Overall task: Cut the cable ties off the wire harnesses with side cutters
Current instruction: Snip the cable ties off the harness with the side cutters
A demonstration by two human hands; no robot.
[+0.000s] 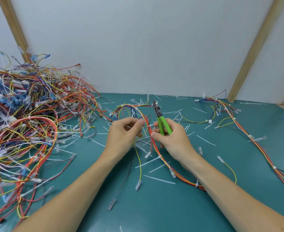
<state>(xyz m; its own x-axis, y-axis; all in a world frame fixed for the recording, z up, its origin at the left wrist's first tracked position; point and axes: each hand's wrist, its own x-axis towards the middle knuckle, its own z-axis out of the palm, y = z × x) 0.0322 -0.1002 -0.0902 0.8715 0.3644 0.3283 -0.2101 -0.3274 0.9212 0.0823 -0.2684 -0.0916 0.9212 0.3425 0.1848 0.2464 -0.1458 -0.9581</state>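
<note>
Head view shows the left hand (125, 131) pinching the harness (150, 136) at centre, the right hand (170, 139) gripping green cutters (159, 118) pointing to twelve o'clock, so I judge the white tie (150, 126) between them needs the blades swung down

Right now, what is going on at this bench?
A person is working on a wire harness over a green mat. The right hand holds green-handled side cutters, blades pointing up and away from the wires, while its fingertips pinch the bundle near a white cable tie. The left hand pinches the same bundle just beside it. No cut is under way. Cut tie scraps litter the mat, and a big tangled pile of harnesses sits at the left.
</note>
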